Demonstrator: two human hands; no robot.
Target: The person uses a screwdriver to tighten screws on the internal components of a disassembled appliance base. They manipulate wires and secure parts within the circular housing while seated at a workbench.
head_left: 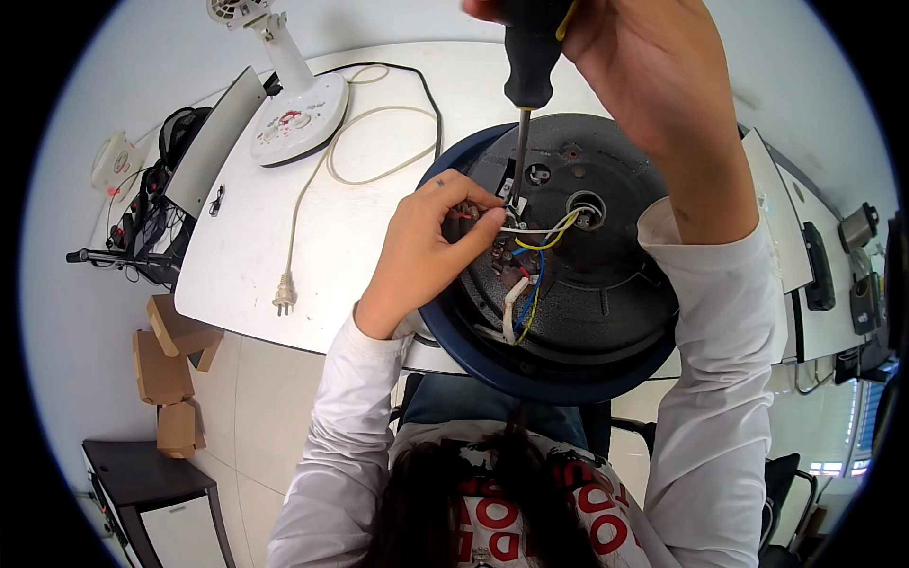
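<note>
A round black metal appliance base [615,180] with a dark blue rim [559,386] lies with its wired underside up, near the table's front edge. My right hand [644,71] grips the black handle of a screwdriver [531,71] held upright. Its tip reaches down among small parts left of the base's centre, beside my left fingers. My left hand [426,237] has thumb and forefinger pinched there, close to the end of a white wire [535,230]; what lies between them is too small to make out. Yellow-green and blue wires [542,270] run nearby, with a white-sleeved bundle [512,308] below.
A white fan stand [301,109] stands at the back left of the white table [237,256], its cord ending in a plug [283,295]. Cardboard boxes [163,369] and a dark cabinet [147,473] are on the floor at left. A kettle [857,227] sits on the right-hand desk.
</note>
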